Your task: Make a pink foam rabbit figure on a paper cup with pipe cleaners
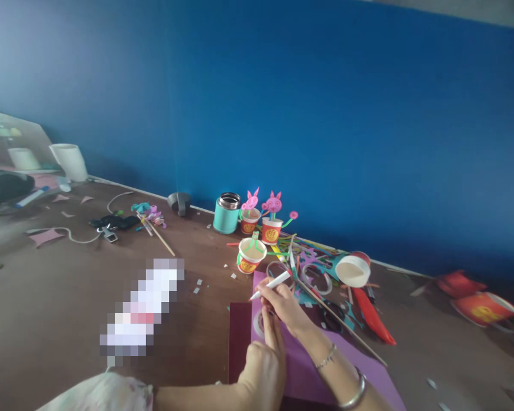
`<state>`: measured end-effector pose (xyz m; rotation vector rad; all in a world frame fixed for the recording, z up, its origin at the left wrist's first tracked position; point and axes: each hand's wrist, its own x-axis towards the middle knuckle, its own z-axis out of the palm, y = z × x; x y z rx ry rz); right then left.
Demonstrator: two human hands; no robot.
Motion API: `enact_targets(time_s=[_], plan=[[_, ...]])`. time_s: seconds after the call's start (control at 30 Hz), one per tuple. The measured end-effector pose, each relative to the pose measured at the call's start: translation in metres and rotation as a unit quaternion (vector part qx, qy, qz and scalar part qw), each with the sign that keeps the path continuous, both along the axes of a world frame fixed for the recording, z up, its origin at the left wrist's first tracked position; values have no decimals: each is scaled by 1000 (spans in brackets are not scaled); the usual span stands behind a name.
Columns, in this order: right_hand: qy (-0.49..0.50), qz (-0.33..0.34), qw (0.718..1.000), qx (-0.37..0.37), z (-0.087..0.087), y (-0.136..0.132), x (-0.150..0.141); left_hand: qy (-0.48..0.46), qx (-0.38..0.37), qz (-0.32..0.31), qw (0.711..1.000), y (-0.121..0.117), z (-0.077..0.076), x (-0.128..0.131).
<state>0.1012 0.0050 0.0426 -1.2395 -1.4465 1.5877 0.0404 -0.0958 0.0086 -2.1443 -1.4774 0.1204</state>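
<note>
My right hand [286, 307] is closed around a white marker [274, 282], its tip pointing down and to the left above the sheet of purple paper [302, 371]. Just below it, my left hand [263, 357] holds down a small roll of tape [258, 324] on that paper, two fingers stretched forward and the others curled. Part of the roll is hidden by these fingers. A dark maroon sheet [240, 337] sticks out from under the purple one on the left.
Three red-and-white paper cups, one in front [251, 257], stand beyond my hands beside a turquoise jar [227, 214]. To the right lie black scissors [331, 317], a wooden stick [342, 324], a tipped cup [353, 270] and a red balloon-like piece [373, 317]. A blue wall [325, 125] rises behind.
</note>
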Motion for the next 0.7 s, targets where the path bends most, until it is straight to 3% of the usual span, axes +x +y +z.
enact_targets(time_s=[0.2,0.4,0.6,0.7], plan=[[-43,31,998,19,1,3,5,-18,21,4,1000,-1,-5,1],[-81,89,992,27,2,11,5,-11,9,32,999,0,-19,6],[-9,15,999,-27,-6,19,8,-39,25,80,996,2,-32,17],[1,15,999,-31,-8,19,9,-48,32,85,995,2,-35,19]])
